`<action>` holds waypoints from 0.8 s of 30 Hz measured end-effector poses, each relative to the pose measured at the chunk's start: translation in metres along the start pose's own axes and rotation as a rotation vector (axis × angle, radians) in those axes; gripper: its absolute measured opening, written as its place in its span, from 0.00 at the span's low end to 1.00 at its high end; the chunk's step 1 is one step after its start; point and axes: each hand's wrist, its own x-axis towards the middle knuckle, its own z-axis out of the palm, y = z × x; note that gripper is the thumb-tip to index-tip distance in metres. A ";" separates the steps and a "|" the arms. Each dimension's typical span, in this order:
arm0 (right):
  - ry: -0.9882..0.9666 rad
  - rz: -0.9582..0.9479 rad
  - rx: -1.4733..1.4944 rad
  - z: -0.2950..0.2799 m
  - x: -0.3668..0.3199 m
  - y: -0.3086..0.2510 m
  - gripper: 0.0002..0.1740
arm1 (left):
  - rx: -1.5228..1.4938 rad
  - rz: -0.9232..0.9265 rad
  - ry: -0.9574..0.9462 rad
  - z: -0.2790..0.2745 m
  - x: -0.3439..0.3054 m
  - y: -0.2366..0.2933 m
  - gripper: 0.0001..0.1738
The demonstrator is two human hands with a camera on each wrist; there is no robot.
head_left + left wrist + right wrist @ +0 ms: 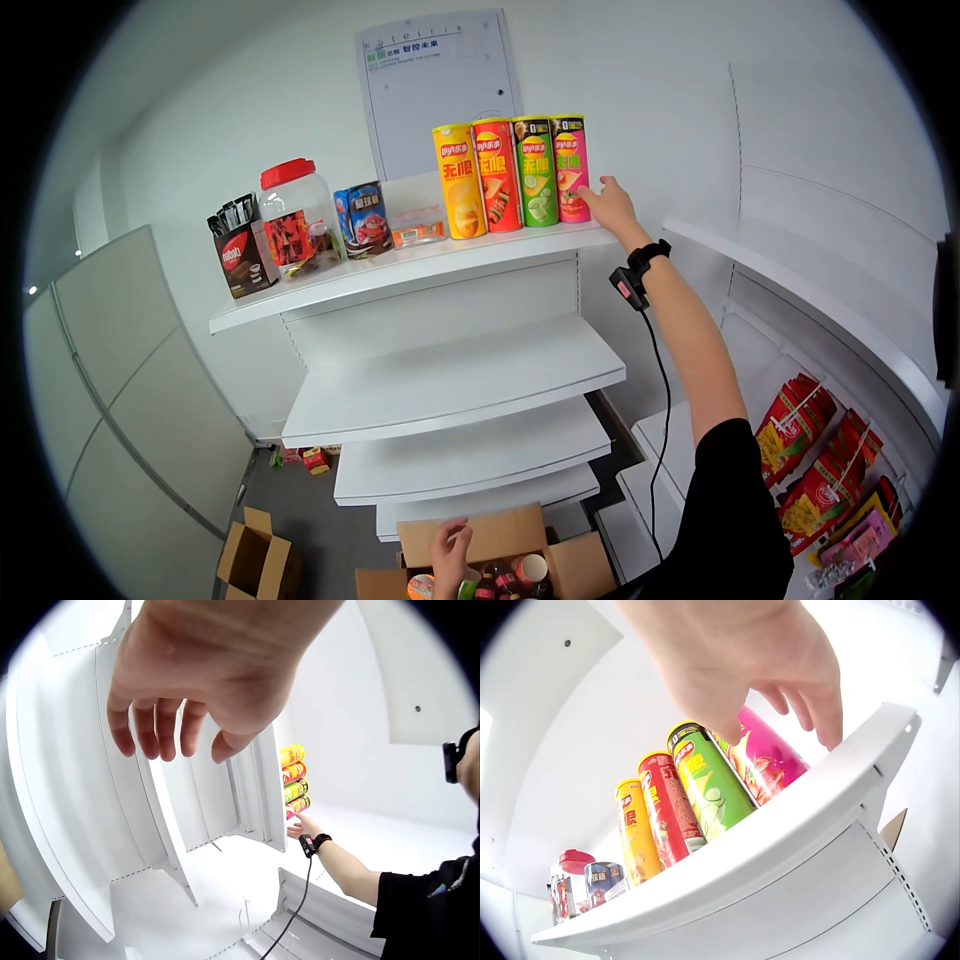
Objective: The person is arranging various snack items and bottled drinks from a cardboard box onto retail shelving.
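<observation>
Hovering beside the pink can at the shelf's right end, the right grip is spread; the left grip hangs loose.

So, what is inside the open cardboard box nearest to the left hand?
In the box: a round orange container, a red one with a pale top, and apparently dark bottles. The left forearm hides part; whatever lies beneath these items cannot be seen.

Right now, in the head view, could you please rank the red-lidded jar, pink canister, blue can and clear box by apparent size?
Red-lidded jar
Pink canister and blue can: too alike to rank
Clear box
</observation>
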 end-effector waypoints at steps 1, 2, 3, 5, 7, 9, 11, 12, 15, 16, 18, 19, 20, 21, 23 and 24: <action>0.038 -0.011 0.014 -0.002 -0.008 0.004 0.39 | 0.008 -0.004 -0.007 -0.001 -0.002 -0.001 0.13; 0.036 -0.016 0.049 -0.004 -0.017 0.009 0.38 | 0.018 -0.009 -0.016 -0.001 -0.005 -0.002 0.13; 0.037 -0.020 0.083 -0.008 -0.026 0.013 0.38 | 0.027 -0.014 -0.027 -0.001 -0.007 -0.002 0.13; 0.050 -0.020 0.175 -0.013 -0.040 0.024 0.36 | 0.041 -0.033 -0.044 -0.002 -0.011 -0.002 0.13; 0.079 -0.015 0.293 -0.019 -0.053 0.031 0.33 | 0.071 -0.038 -0.057 0.000 -0.010 -0.002 0.13; -0.011 0.135 0.500 -0.031 -0.073 0.032 0.30 | 0.121 -0.049 -0.060 0.000 -0.012 -0.003 0.13; -0.084 0.226 0.677 -0.040 -0.105 0.035 0.27 | 0.086 -0.081 -0.092 0.001 -0.016 -0.003 0.13; -0.101 0.237 0.754 -0.041 -0.121 0.041 0.26 | 0.072 -0.105 -0.104 0.001 -0.017 -0.005 0.14; -0.181 0.342 0.853 -0.046 -0.175 0.050 0.23 | 0.074 -0.157 -0.113 -0.005 -0.024 -0.010 0.14; -0.214 0.394 0.860 -0.045 -0.195 0.057 0.22 | 0.080 -0.185 -0.112 -0.010 -0.025 -0.014 0.14; -0.311 0.471 0.824 -0.036 -0.227 0.081 0.24 | 0.071 -0.166 -0.109 -0.020 -0.029 -0.029 0.14; -0.364 0.515 0.806 -0.031 -0.248 0.095 0.25 | 0.081 -0.160 -0.093 -0.023 -0.030 -0.030 0.13; -0.410 0.594 0.799 -0.029 -0.274 0.107 0.25 | 0.093 -0.153 -0.076 -0.026 -0.034 -0.029 0.13; -0.450 0.654 0.798 -0.026 -0.294 0.118 0.26 | 0.111 -0.198 -0.058 -0.025 -0.041 -0.020 0.13; -0.491 0.751 0.784 -0.016 -0.325 0.138 0.28 | 0.136 -0.214 -0.034 -0.029 -0.046 -0.018 0.13; -0.532 0.808 0.802 -0.010 -0.345 0.150 0.30 | 0.130 -0.224 -0.020 -0.034 -0.050 -0.025 0.13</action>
